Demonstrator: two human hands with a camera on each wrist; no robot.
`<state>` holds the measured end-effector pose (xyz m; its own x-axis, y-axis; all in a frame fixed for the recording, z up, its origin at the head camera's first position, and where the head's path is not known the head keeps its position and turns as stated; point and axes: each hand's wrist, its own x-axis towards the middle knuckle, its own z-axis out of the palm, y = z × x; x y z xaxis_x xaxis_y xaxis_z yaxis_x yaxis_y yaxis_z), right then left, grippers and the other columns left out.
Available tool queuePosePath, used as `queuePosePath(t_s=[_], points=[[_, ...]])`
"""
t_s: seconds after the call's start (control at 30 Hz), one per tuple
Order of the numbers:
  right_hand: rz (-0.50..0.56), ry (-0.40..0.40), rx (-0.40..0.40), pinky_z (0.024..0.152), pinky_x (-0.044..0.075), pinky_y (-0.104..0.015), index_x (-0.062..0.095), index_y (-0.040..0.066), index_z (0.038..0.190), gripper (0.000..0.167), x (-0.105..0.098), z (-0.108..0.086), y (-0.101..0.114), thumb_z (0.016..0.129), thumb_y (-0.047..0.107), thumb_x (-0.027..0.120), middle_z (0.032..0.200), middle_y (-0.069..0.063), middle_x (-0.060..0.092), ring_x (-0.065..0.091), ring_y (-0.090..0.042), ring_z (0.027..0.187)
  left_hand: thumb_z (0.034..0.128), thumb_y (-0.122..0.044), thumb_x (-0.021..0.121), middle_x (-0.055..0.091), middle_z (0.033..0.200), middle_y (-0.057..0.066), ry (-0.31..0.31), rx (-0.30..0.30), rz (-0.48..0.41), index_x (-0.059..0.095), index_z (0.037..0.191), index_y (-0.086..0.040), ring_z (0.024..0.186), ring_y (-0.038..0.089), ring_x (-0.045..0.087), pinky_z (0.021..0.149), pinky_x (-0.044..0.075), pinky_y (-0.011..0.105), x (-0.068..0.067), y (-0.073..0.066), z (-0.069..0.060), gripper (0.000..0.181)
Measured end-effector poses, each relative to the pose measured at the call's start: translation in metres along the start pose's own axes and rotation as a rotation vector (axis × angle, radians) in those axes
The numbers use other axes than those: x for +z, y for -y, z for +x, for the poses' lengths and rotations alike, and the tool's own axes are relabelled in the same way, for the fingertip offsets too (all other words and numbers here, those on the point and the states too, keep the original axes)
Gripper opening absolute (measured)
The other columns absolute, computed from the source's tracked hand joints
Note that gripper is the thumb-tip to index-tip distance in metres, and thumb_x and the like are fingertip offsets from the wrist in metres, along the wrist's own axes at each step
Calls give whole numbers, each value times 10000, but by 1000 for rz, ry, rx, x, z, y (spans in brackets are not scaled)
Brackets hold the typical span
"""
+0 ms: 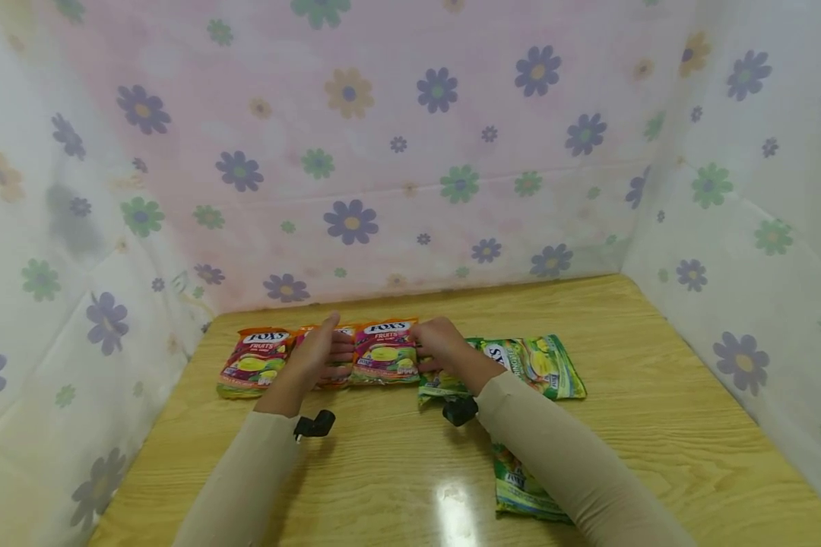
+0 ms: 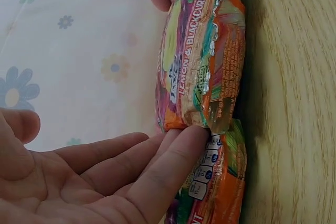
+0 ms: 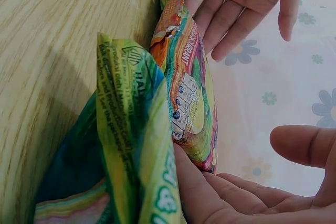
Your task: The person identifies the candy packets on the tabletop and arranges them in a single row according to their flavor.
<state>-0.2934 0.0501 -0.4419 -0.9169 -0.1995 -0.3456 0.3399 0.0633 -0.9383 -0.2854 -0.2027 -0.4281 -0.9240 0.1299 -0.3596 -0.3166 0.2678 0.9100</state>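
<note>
Sleeves (image 1: pixel 568 448) reach over the surface (image 1: pixel 369 479).
Left hand (image 1: pixel 313 354) and right hand (image 1: pixel 446 348), fingers (image 2: pixel 170 170) straight and released, touch opposite sides of one red pack (image 1: pixel 386 354), between other red packs (image 1: pixel 249 366) and green packs (image 1: pixel 557 372).

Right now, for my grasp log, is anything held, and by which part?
Nothing is gripped: the left hand and right hand, open, touch opposite side edges of the rightmost red packet.

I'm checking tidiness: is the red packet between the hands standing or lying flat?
Flat on the table; the packet shows its front upward.
</note>
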Motion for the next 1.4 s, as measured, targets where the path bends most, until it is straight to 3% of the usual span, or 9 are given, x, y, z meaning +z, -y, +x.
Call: queuePosePath(t_s=[0.3,0.33,0.63,0.87,1.07,1.13,1.2,1.3,1.4], points=[[-7,10,-6,890,612,-512,589,-10,1343,416,0,-4,2,958,146,606,1658,-170,351,461,-421,1447,1038,-716,283,519,1487,247,7,-6,9,451,1505,42,1384,395,515,1023,566,472,1,-2,-1,906],[-8,12,-8,903,609,-518,565,0,1405,470,0,-5,3,960,150,603,1659,-173,348,456,-426,1449,1036,-721,281,516,1489,251,9,-3,14,447,1507,46,1386,398,512,1025,565,472,1,-2,-1,915],[-34,24,0,924,601,-525,585,-23,1374,431,1,-6,3,984,161,579,1656,-176,353,449,-431,1453,1017,-746,307,518,1499,240,-5,-10,15,449,1510,34,1386,387,518,1017,571,456,2,-1,-1,933],[-28,32,2,870,605,-482,614,24,951,154,1,-5,4,1003,156,553,1674,-161,323,411,-429,1479,1025,-727,331,508,1516,216,-1,-1,-5,446,1510,32,1397,382,504,1056,544,479,2,0,-3,908],[-43,59,-27,691,497,-431,377,160,695,333,2,-6,5,974,122,555,1666,-171,330,405,-407,1488,1040,-701,330,502,1526,209,-9,9,7,451,1508,35,1397,370,504,1057,543,472,3,0,-5,880],[-61,55,-33,673,474,-432,360,164,686,348,3,-7,6,968,127,561,1598,-183,409,513,-387,1389,1041,-699,331,504,1522,209,-15,11,18,453,1505,34,1395,368,507,1049,550,462,3,0,-6,876],[-81,48,-37,668,476,-427,396,152,685,330,4,-7,7,969,135,564,1465,-192,490,590,-340,1157,1040,-700,333,506,1516,208,-22,11,24,455,1501,32,1392,365,508,1042,556,453,4,0,-7,873],[-103,42,-43,662,470,-418,446,132,699,294,4,-7,7,967,139,567,1228,-187,523,466,-270,826,1037,-705,333,497,1516,215,-23,14,35,449,1502,37,1394,370,501,1040,558,448,4,-1,-7,883],[-106,40,-50,662,462,-418,466,131,688,288,4,-10,9,956,132,572,1077,-136,515,362,-214,693,1041,-699,329,488,1518,220,-21,17,38,442,1504,41,1398,375,494,1049,551,458,4,-1,-7,881]])
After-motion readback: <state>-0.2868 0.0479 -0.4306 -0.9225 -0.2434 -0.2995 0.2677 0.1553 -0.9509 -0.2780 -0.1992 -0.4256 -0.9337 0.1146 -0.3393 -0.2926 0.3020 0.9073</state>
